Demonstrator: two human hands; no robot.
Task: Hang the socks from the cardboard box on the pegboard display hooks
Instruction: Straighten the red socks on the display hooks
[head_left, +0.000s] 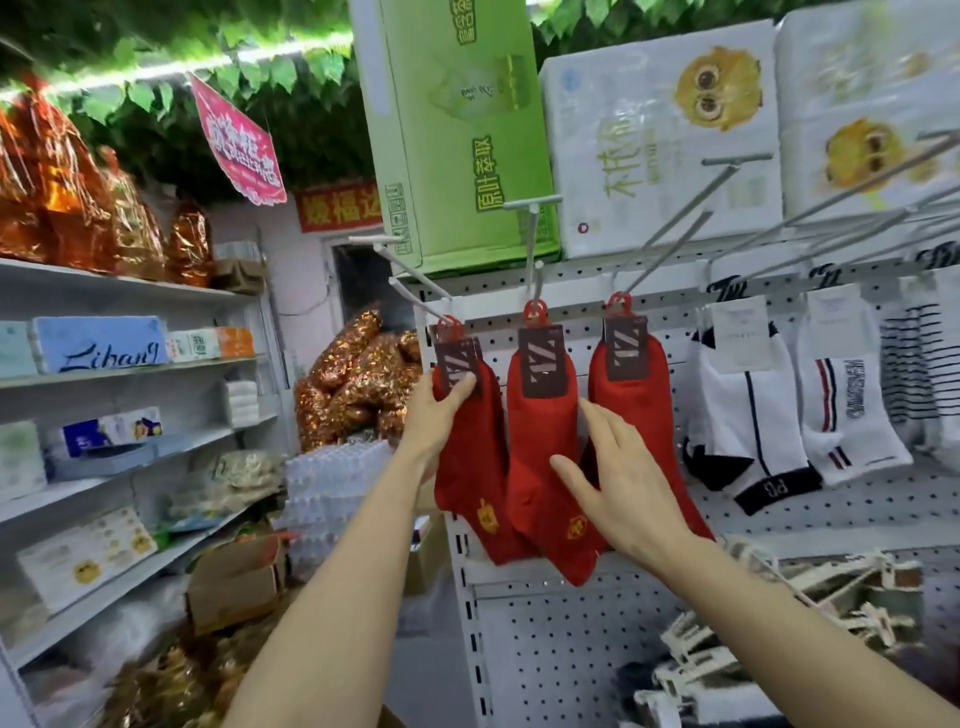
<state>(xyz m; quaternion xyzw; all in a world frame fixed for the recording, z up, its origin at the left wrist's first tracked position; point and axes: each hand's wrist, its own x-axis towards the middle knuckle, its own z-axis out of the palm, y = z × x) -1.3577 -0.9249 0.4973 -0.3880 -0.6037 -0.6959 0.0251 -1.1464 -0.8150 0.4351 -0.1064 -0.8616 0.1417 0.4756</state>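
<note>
Three red sock pairs hang side by side on hooks of the white pegboard (550, 654): left pair (470, 467), middle pair (540, 441), right pair (631, 410). Left hand (434, 415) grips the left pair just under its dark card label (457, 358), thumb on front. Right hand (618, 478) lies flat, fingers spread wide, against the middle and right pairs. White socks (748, 415) hang further right. Cardboard box (234, 582) sits low left, well apart.

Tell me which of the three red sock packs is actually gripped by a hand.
The leftmost red sock pack: the left hand holds it just under its card label. The right hand lies open over the other two packs, gripping neither.
</note>
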